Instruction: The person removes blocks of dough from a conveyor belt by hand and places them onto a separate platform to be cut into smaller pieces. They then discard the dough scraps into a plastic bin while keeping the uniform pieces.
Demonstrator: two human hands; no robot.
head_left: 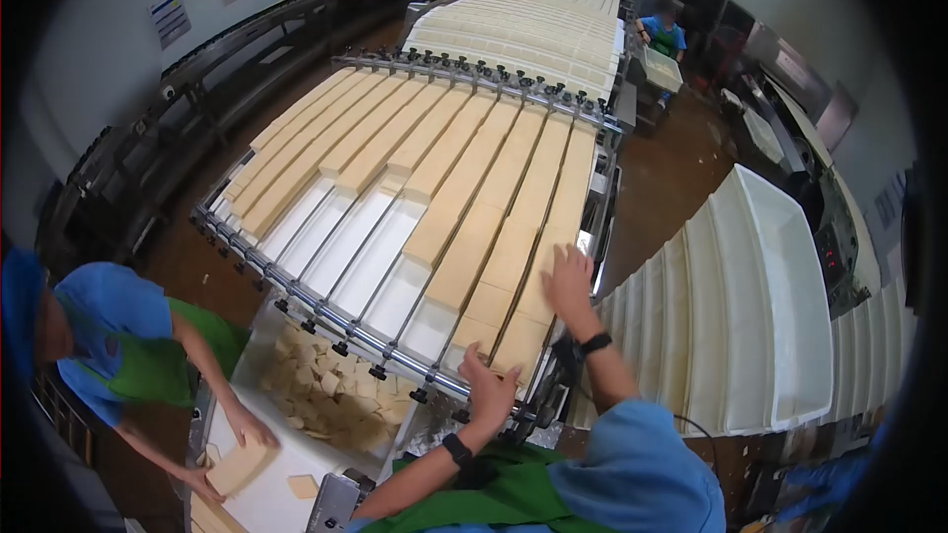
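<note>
Long rows of thin, pale, square crackers (pixel 474 227) stand on edge in lanes between metal guide rods on a white conveyor table (pixel 341 257). My right hand (pixel 570 288) grips the rightmost row of crackers (pixel 533 321) from above, fingers bent over it. At that row's near end, my left hand (pixel 489 395) curls its fingers against the crackers, close to the front rail. Some contact points are hidden under my fingers. Several middle lanes show bare white surface where their rows end further back.
A bin of loose crackers (pixel 331 385) stands below the front rail (pixel 326 306). At left, a co-worker (pixel 133 336) handles a cracker stack (pixel 242 467). Nested white trays (pixel 731 306) stand at right. Another person (pixel 664 37) works at the back.
</note>
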